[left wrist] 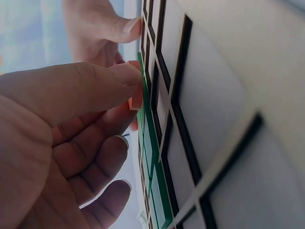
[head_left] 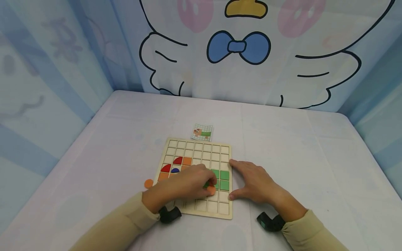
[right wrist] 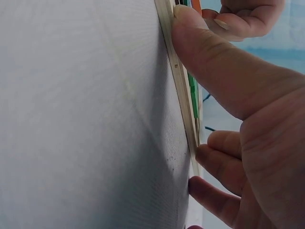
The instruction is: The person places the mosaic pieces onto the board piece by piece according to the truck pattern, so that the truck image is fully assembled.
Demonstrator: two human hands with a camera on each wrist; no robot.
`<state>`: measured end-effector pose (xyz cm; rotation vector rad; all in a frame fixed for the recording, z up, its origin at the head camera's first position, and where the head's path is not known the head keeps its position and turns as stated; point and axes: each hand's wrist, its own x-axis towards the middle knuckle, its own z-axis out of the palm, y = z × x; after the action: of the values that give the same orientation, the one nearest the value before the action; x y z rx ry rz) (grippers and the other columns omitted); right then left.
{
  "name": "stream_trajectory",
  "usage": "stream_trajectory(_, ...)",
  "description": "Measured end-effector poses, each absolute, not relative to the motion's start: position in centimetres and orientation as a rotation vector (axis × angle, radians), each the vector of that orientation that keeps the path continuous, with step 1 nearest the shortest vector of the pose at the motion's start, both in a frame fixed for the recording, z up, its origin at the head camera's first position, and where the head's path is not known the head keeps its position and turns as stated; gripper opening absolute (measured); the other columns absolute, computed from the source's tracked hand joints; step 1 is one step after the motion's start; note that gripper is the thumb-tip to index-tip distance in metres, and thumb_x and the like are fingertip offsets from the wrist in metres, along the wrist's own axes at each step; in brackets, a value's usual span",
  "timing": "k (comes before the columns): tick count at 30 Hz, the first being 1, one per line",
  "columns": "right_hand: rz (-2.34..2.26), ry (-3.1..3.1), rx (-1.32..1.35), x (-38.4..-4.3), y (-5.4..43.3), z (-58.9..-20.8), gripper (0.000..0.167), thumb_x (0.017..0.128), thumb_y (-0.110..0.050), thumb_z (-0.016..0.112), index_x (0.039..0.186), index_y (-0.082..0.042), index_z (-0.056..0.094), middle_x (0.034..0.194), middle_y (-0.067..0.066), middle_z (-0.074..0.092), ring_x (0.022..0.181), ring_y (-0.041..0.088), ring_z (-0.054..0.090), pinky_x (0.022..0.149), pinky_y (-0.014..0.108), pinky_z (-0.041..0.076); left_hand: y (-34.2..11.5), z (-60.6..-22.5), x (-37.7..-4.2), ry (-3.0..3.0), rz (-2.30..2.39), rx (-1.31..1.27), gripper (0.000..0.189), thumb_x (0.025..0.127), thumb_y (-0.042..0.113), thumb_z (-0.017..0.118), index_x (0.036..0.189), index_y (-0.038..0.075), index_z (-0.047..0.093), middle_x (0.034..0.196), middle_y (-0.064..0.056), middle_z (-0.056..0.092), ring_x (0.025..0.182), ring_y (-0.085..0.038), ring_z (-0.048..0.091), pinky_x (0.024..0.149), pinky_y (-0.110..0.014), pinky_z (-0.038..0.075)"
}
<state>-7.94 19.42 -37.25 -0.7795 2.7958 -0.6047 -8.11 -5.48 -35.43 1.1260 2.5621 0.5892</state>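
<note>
A square wooden grid board [head_left: 201,209] lies on the table, partly hidden by my left hand and forearm. My left hand [head_left: 191,181] reaches over it and pinches an orange disc [head_left: 211,190] between thumb and finger, close to the green squares [head_left: 224,175]. In the left wrist view the orange disc [left wrist: 136,98] stands on edge under the thumb. My right hand [head_left: 255,181] touches the board's right edge with its thumb and fingertips, fingers spread. Red quarter-round pieces [head_left: 165,168], a blue half-round piece [head_left: 175,170] and orange squares [head_left: 187,161] sit in cells at the left.
Another orange disc [head_left: 148,183] lies on the table just left of the board. Beyond the far edge rests a small pattern card [head_left: 202,132] with a printed grid. A white cloth [head_left: 298,146] covers the table, and printed curtains [head_left: 238,80] hang behind it.
</note>
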Motion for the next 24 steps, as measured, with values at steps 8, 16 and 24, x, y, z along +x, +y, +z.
stream_trajectory(8, -0.607, 2.803, -0.786, -8.0, 19.4, -37.3, 0.102, 0.069, -0.053, 0.087, 0.146, -0.001, 0.046, 0.143, 0.018, 0.053, 0.130, 0.040, 0.048, 0.099, 0.062, 0.039, -4.9, -35.1, -8.1, 2.542, 0.551, 1.123, 0.015, 0.088, 0.017, 0.077, 0.101, 0.013, 0.071, 0.091, 0.009, 0.060, 0.089, -0.010, 0.053, 0.083, -0.026, 0.046)
stream_trajectory(16, -0.612, 2.801, -0.783, -7.9, 19.4, -37.2, 0.100, 0.070, -0.052, 0.087, 0.146, -0.001, 0.047, 0.142, 0.018, 0.053, 0.130, 0.040, 0.048, 0.099, 0.062, 0.039, -4.5, -35.1, -8.3, 2.540, 0.526, 1.116, 0.015, 0.088, 0.018, 0.078, 0.101, 0.014, 0.072, 0.088, 0.011, 0.059, 0.086, -0.009, 0.051, 0.081, -0.025, 0.046)
stream_trajectory(24, -0.614, 2.798, -0.782, -7.9, 19.4, -37.2, 0.100, 0.070, -0.051, 0.087, 0.146, -0.001, 0.046, 0.142, 0.018, 0.053, 0.130, 0.040, 0.048, 0.099, 0.062, 0.039, -4.2, -35.0, -8.4, 2.536, 0.510, 1.110, 0.015, 0.086, 0.016, 0.079, 0.099, 0.015, 0.071, 0.086, 0.012, 0.057, 0.083, -0.007, 0.051, 0.078, -0.023, 0.045)
